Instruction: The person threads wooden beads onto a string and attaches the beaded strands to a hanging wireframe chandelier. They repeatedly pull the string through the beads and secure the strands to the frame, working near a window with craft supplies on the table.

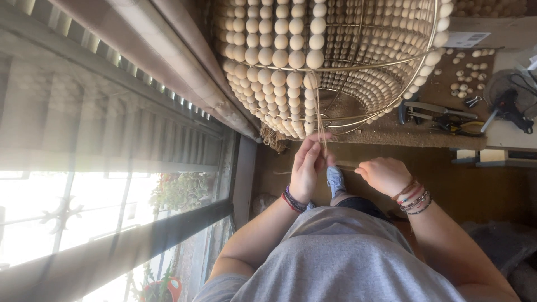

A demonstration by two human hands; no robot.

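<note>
Your left hand (309,168) pinches the cord (320,114) hanging from the bead frame (313,56) above; your right hand (385,175) sits beside it. Pliers (442,116) and loose beads (467,72) lie on the table (386,131) right of the frame, the window (84,207) far left.

Strong daylight floods through the window (84,212), blown out with hazy glare; right side dim, shadowed; focus soft throughout

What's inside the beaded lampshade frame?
Inside the beaded frame: bare brass-coloured wire rings and inner rows of wooden beads. Pale cord runs down to the left hand. The upper interior is cut off by the picture edge; no fitting is visible.
</note>
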